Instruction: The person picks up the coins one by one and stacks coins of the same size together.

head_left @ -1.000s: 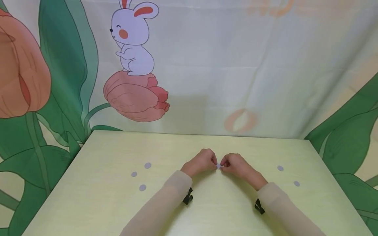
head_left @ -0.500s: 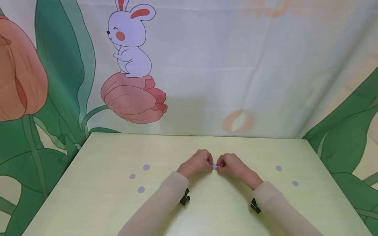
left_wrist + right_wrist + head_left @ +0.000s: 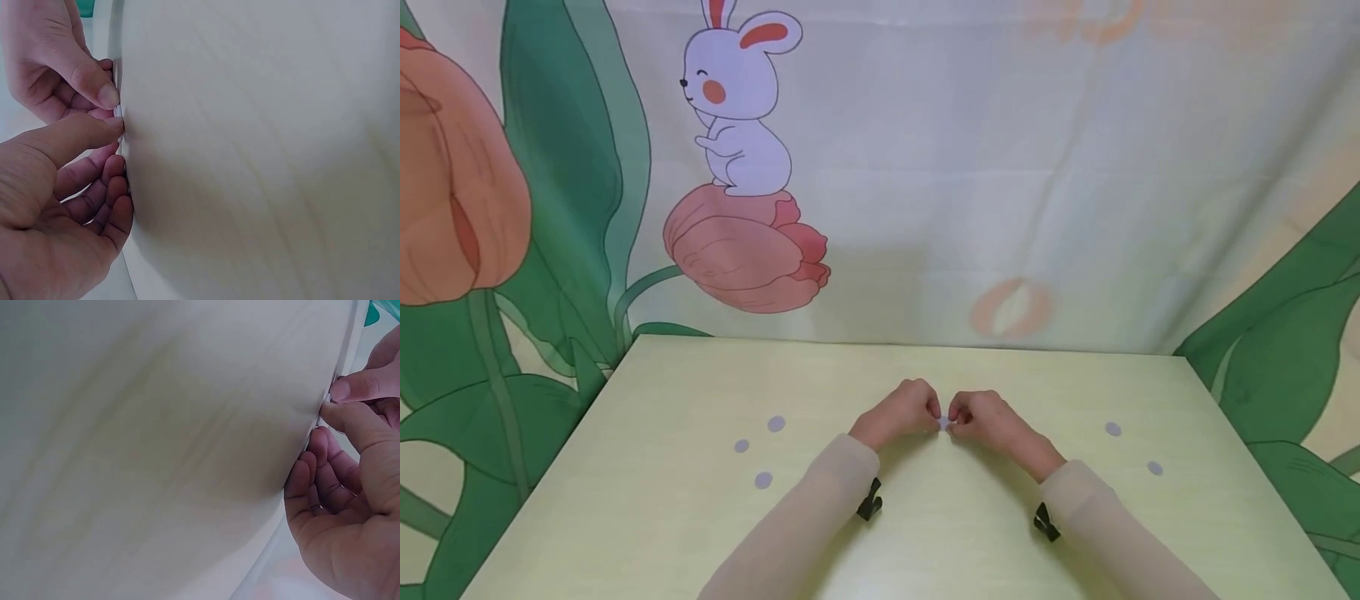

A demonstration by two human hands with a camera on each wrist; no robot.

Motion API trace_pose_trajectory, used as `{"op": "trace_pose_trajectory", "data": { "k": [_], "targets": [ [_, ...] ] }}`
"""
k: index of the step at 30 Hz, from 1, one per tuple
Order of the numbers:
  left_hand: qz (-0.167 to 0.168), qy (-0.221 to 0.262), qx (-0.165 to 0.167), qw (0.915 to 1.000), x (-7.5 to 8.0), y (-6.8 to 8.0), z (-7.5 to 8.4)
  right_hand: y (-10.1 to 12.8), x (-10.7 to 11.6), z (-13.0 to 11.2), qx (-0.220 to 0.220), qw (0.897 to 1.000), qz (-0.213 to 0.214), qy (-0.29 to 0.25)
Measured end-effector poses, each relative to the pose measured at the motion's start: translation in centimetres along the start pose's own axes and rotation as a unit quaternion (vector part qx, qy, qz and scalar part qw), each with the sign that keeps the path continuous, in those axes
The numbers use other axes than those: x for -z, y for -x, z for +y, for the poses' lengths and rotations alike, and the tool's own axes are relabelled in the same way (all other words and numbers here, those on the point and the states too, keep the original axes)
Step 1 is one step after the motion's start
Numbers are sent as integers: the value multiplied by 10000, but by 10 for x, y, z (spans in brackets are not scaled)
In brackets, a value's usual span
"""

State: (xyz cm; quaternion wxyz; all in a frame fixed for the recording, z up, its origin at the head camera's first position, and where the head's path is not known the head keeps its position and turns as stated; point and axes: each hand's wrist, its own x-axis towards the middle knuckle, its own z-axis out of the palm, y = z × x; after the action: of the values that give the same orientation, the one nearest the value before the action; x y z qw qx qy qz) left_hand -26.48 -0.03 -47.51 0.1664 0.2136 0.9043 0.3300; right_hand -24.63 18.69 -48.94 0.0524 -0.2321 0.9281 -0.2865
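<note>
Left hand (image 3: 901,414) & right hand (image 3: 992,421) both pinch one small, flat, pale-grey round disc (image 3: 943,423) w/ thumb + forefinger at mid-table (image 3: 925,533); prob. light, thin, slippery, so grip edges.

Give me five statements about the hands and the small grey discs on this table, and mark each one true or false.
1. Both hands meet near the middle of the table. True.
2. The left hand and right hand pinch one small pale disc between their fingertips. True.
3. Five loose discs lie left of the hands. False: three discs lie there.
4. Two discs lie to the right of the hands. True.
5. The right hand lies flat and open on the table. False: its fingers are curled, pinching the small disc.
</note>
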Motion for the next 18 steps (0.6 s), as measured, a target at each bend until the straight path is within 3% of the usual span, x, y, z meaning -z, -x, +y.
{"op": "trace_pose_trajectory", "data": {
  "k": [18],
  "targets": [
    [28, 80, -26, 10000, 0, 3, -3, -1, -6, -3, -386, 9991, 91, -123]
  ]
}}
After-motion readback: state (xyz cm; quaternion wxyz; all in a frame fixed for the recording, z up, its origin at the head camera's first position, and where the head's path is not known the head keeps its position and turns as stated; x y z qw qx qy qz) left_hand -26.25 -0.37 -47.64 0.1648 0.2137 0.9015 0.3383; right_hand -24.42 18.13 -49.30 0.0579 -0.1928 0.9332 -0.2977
